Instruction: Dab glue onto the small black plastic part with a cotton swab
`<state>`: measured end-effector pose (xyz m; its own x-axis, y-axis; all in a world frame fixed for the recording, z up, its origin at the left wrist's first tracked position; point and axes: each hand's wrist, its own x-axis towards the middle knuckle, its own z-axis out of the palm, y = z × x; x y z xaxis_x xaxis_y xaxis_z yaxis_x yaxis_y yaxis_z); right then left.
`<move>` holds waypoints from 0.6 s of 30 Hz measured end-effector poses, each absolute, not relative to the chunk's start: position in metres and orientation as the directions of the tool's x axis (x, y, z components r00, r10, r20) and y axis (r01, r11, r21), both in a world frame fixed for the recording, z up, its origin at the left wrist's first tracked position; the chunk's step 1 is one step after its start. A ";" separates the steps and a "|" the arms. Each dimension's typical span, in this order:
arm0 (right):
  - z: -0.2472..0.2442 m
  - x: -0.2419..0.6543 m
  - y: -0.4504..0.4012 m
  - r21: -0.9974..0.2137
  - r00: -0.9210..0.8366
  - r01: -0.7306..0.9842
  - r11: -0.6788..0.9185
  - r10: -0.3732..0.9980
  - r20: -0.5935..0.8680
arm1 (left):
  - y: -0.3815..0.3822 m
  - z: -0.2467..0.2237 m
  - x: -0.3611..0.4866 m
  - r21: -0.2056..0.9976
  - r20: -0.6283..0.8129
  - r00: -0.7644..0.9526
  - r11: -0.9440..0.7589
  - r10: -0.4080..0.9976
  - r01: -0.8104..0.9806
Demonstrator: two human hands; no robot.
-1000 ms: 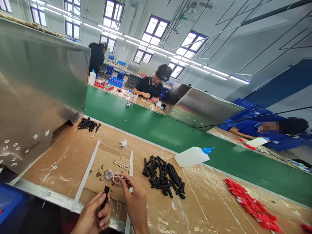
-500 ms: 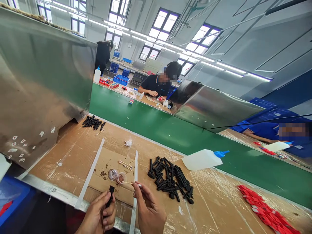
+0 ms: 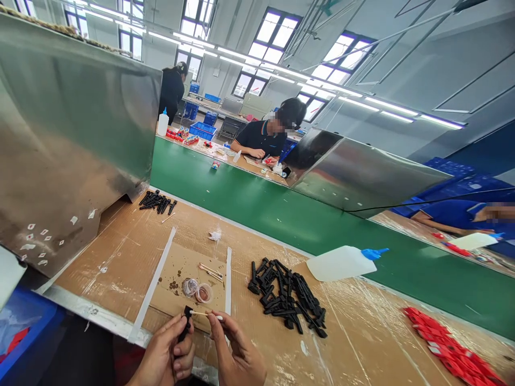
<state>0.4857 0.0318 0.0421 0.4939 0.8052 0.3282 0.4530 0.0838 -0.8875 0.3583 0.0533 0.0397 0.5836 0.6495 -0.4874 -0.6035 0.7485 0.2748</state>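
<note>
Big windows light up a long work room, and my brown cardboard table (image 3: 120, 252) sits next to a green belt (image 3: 281, 214). Across the belt a person in a dark shirt (image 3: 261, 140) works at another table.

My left hand (image 3: 164, 356) is closed around a small black plastic piece (image 3: 185, 321). Its top end sticks up out of my fingers. My right hand (image 3: 237, 356) pinches a thin cotton swab (image 3: 205, 314) between thumb and finger. The swab tip is touching the top of the black piece.

I think the black piece is light and hard, so it will not bend. It is small and smooth, so it could slip or turn if I hold it loosely. Holding it low down, with the top free, seems best. The swab looks very light and thin. It could bend or snap if I push hard, so I should hold it near the back end and press softly.

Two little clear cups (image 3: 197, 289) sit just beyond my hands. More swabs (image 3: 210, 271) lie behind them. A pile of black pieces (image 3: 287, 297) is to the right, near a white bottle (image 3: 341, 262) lying on its side. Red pieces (image 3: 454, 356) lie far right.
</note>
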 end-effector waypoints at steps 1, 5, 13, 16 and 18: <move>0.042 0.486 0.032 -0.896 0.491 0.436 0.085 0.812 0.316 | 0.054 0.041 0.358 0.277 -0.488 0.584 0.750 0.648 -0.601; 0.045 0.484 0.032 -0.914 0.483 0.396 0.085 0.828 0.286 | 0.053 0.039 0.358 0.285 -0.481 0.584 0.747 0.654 -0.601; 0.050 0.481 0.031 -0.904 0.475 0.415 0.101 0.823 0.310 | 0.050 0.020 0.361 0.249 -0.472 0.597 0.747 0.649 -0.616; 0.050 0.480 0.032 -0.889 0.471 0.442 0.120 0.813 0.343 | 0.051 0.019 0.361 0.249 -0.479 0.591 0.746 0.649 -0.618; 0.052 0.480 0.033 -0.877 0.464 0.460 0.140 0.804 0.372 | 0.051 0.019 0.361 0.252 -0.475 0.593 0.746 0.650 -0.616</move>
